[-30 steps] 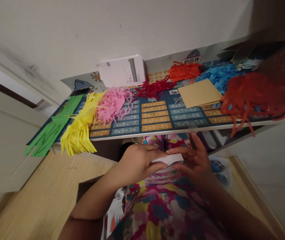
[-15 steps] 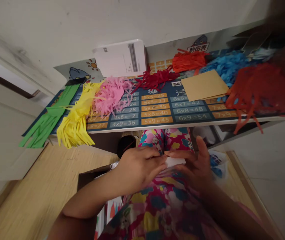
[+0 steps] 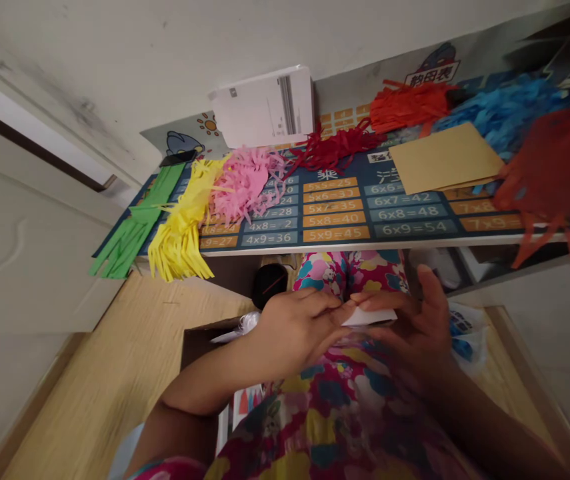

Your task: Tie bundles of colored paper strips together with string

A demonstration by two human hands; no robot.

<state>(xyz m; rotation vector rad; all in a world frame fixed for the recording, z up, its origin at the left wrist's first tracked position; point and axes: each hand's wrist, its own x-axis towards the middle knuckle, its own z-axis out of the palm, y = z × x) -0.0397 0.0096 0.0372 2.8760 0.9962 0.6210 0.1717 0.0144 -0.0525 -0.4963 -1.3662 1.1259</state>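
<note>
Over my lap, just below the desk edge, both hands are closed around a small white piece (image 3: 373, 317) that looks like folded paper. My left hand (image 3: 301, 329) pinches its left end with the fingertips pressed together. On its right, my right hand (image 3: 412, 323) grips it between fingers and thumb, with one finger raised. Much of the white piece is hidden by the fingers. On the desk ahead lie fringed paper strips: green (image 3: 137, 220), yellow (image 3: 185, 227), pink (image 3: 247, 183), dark red (image 3: 332, 148) and orange-red (image 3: 409, 107).
The desk (image 3: 285, 252) has a times-table cover. A tan paper sheet (image 3: 445, 159) lies by blue fringe (image 3: 505, 110) and red fringe (image 3: 555, 167). A white box (image 3: 259, 110) leans on the wall. Below are a dark-sided box (image 3: 197, 347) and a plastic bag (image 3: 469, 337).
The view has shifted, so desk and hands appear further right. Both hands still hold the white piece, and slightly more of its right end shows.
</note>
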